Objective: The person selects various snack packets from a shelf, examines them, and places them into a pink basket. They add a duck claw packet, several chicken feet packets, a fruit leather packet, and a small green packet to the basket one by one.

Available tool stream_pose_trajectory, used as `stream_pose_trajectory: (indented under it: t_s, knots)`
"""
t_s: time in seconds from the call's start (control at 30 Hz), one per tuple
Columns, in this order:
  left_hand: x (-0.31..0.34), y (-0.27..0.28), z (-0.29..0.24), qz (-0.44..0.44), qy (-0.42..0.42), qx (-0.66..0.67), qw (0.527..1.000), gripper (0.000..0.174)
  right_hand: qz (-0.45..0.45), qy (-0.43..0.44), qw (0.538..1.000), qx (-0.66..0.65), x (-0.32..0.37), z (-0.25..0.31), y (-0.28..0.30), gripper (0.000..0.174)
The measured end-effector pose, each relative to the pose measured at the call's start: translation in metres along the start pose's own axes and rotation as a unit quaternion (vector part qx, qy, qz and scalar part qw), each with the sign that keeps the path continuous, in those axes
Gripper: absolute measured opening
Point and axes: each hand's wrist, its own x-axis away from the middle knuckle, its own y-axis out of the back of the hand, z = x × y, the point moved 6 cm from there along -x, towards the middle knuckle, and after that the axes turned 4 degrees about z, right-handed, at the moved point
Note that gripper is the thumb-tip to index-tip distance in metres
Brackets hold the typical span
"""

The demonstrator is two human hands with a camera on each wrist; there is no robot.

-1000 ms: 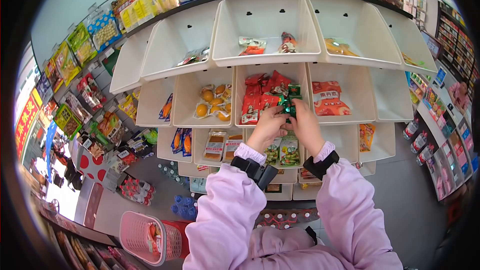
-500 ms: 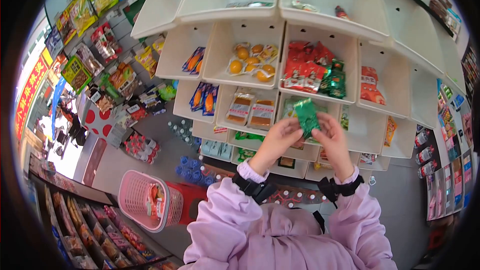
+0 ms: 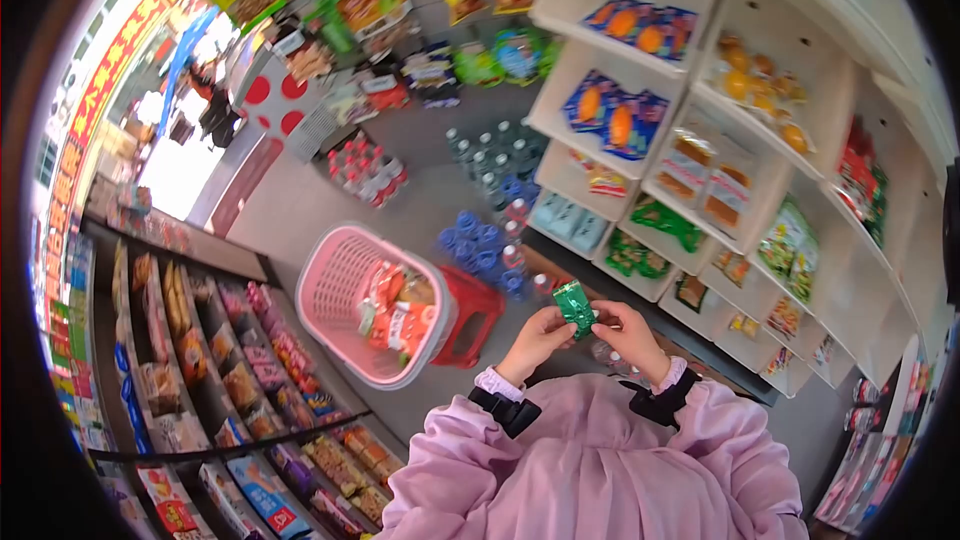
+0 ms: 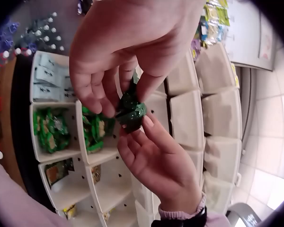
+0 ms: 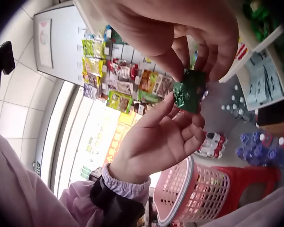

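A small shiny green foil packet point(image 3: 575, 306) is held in front of the body in the head view. My left hand point(image 3: 537, 342) pinches its left edge between thumb and fingers. From the other side my right hand point(image 3: 634, 340) pinches its lower right. Both wrist views show the packet close up, with crinkled green foil point(image 5: 189, 91) between the two sets of fingertips. To the left, a pink basket point(image 3: 322, 290) holds several red and orange snack packs point(image 3: 398, 315).
A red stool point(image 3: 474, 308) stands against the basket. White tiered bins point(image 3: 600, 175) with packaged snacks rise at the right. Blue-capped bottles point(image 3: 475, 248) are on the floor between basket and bins. Snack racks point(image 3: 205, 370) line the lower left.
Both hands have drawn the green packet out of the middle bin, back and down toward the body. The head view has swung left, bringing the basket nearer the middle.
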Motion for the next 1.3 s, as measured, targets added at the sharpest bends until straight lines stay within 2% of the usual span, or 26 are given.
stream_pose_trajectory:
  t_s: [0.1, 0.13, 0.27, 0.3, 0.37, 0.43, 0.53, 0.57, 0.63, 0.7, 0.73, 0.77, 0.83, 0.9, 0.93, 0.97, 1.0, 1.03, 1.07, 1.1, 1.2, 1.23, 1.3]
  knots:
    - [0.040, 0.068, 0.007, -0.058, 0.021, 0.035, 0.997, 0.026, 0.073, -0.019, 0.997, 0.007, -0.037, -0.007, -0.071, 0.032]
    - [0.052, 0.089, 0.009, -0.069, 0.025, 0.044, 0.996, 0.026, 0.068, -0.012, 0.998, 0.010, -0.047, -0.010, -0.094, 0.031]
    - [0.104, 0.168, 0.004, -0.171, 0.025, 0.080, 0.982, 0.021, 0.133, -0.025, 0.991, -0.023, -0.083, -0.001, -0.191, 0.030]
    - [0.115, 0.193, 0.018, -0.205, 0.030, 0.076, 0.975, 0.019, 0.138, -0.029, 0.989, -0.035, -0.090, 0.001, -0.211, 0.031]
    - [0.136, 0.228, 0.020, -0.273, 0.063, 0.103, 0.954, 0.023, 0.173, -0.030, 0.983, -0.050, -0.104, -0.006, -0.250, 0.035]
    - [0.146, 0.258, 0.030, -0.304, 0.063, 0.164, 0.936, 0.018, 0.206, 0.015, 0.978, -0.021, -0.114, -0.005, -0.277, 0.041]
    - [0.151, 0.310, 0.067, -0.343, 0.089, 0.200, 0.913, 0.015, 0.235, 0.023, 0.966, 0.108, -0.113, -0.009, -0.289, 0.052]
    - [0.149, 0.324, 0.079, -0.349, 0.101, 0.201, 0.910, 0.015, 0.238, 0.032, 0.963, 0.122, -0.110, -0.009, -0.286, 0.050]
    - [0.140, 0.343, 0.096, -0.346, 0.117, 0.219, 0.905, 0.014, 0.286, -0.022, 0.952, 0.110, -0.103, -0.008, -0.269, 0.044]
    - [0.135, 0.362, 0.124, -0.354, 0.166, 0.267, 0.881, 0.015, 0.285, -0.064, 0.948, 0.122, -0.090, -0.018, -0.242, 0.038]
    - [0.131, 0.364, 0.129, -0.366, 0.203, 0.258, 0.871, 0.009, 0.246, -0.052, 0.960, 0.121, -0.083, -0.030, -0.228, 0.033]
    - [0.128, 0.366, 0.130, -0.382, 0.236, 0.245, 0.859, 0.005, 0.236, -0.082, 0.958, 0.140, -0.077, -0.026, -0.208, 0.032]
    - [0.117, 0.373, 0.133, -0.387, 0.250, 0.235, 0.856, 0.004, 0.171, -0.097, 0.971, 0.137, -0.063, -0.033, -0.172, 0.031]
    - [0.106, 0.384, 0.144, -0.360, 0.235, 0.283, 0.857, 0.015, 0.097, -0.112, 0.984, 0.102, -0.049, -0.029, -0.139, 0.030]
    - [0.097, 0.397, 0.155, -0.329, 0.226, 0.286, 0.871, 0.015, 0.076, -0.103, 0.986, 0.107, -0.043, -0.023, -0.125, 0.030]
    - [0.094, 0.388, 0.145, -0.313, 0.248, 0.292, 0.869, 0.015, 0.057, -0.095, 0.987, 0.113, -0.037, -0.017, -0.111, 0.030]
    - [0.081, 0.402, 0.163, -0.230, 0.250, 0.312, 0.887, 0.015, 0.042, -0.094, 0.988, 0.112, -0.032, -0.012, -0.099, 0.030]
    - [0.070, 0.394, 0.158, -0.144, 0.248, 0.326, 0.901, 0.016, 0.028, -0.093, 0.989, 0.111, -0.027, -0.008, -0.086, 0.030]
    - [0.079, 0.404, 0.159, -0.239, 0.239, 0.268, 0.902, 0.017, 0.017, -0.093, 0.989, 0.110, -0.021, -0.003, -0.075, 0.030]
    - [0.079, 0.401, 0.151, -0.291, 0.225, 0.224, 0.902, 0.017, -0.003, -0.074, 0.992, 0.102, -0.015, 0.005, -0.062, 0.030]
    - [0.074, 0.381, 0.106, -0.375, 0.139, 0.112, 0.910, 0.018, -0.061, -0.003, 0.996, 0.068, -0.001, 0.037, -0.020, 0.029]
    - [0.071, 0.374, 0.086, -0.401, 0.097, 0.065, 0.908, 0.018, -0.088, 0.016, 0.988, 0.129, 0.004, 0.048, -0.001, 0.027]
    - [0.064, 0.360, 0.049, -0.439, 0.006, -0.025, 0.898, 0.018, -0.152, 0.003, 0.987, 0.052, 0.020, 0.075, 0.040, 0.027]
